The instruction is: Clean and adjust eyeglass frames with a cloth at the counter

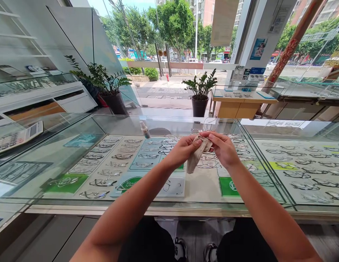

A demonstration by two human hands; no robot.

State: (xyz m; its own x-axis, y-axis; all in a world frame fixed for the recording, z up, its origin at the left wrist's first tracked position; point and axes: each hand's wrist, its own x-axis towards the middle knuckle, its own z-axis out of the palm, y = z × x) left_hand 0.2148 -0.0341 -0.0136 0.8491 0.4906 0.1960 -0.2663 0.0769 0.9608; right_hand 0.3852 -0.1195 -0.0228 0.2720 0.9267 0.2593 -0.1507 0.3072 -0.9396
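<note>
My left hand (183, 148) is closed on a beige cloth (194, 159), whose loose end hangs down over the glass counter. Close beside it, my right hand (223, 147) pinches with its fingertips at the cloth's right edge. Thin-rimmed glasses (210, 124) show just above the fingertips, partly hidden by the fingers; how they are held is hard to make out. Both hands are above the glass display counter (169, 206). A small white spray bottle (144, 130) stands upright on the counter, left of and beyond my hands.
Rows of eyeglasses (122, 156) lie under the glass, with green cards (229, 186) among them. A calculator (20, 137) sits at the far left. Potted plants (200, 105) stand beyond the counter, before the window. A wooden table (244, 100) is at the back right.
</note>
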